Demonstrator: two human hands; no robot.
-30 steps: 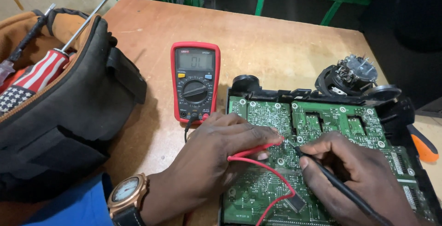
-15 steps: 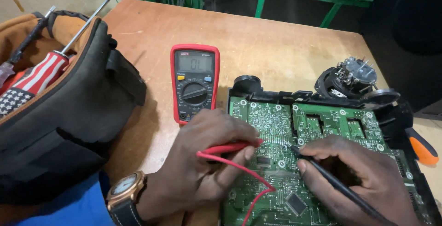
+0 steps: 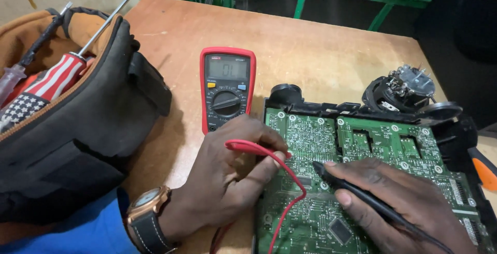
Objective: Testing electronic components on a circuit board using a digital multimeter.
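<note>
Green circuit board (image 3: 362, 181) runs off the frame's bottom edge, partly covered by my hands. My left hand (image 3: 228, 181) pinches the red probe (image 3: 259, 148), its tip hidden behind my fingers. My right hand (image 3: 404, 202) grips the black probe (image 3: 331, 173), tip on the board, which lies right of the red multimeter (image 3: 227, 88).

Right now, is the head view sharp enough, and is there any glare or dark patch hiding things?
Head view: sharp on the circuit board, the left hand and the right hand; no blur to speak of. The meter screen shows a faint sheen, no glare. The tool bag casts a shadow on the table; the top right corner is too dark to read.
</note>
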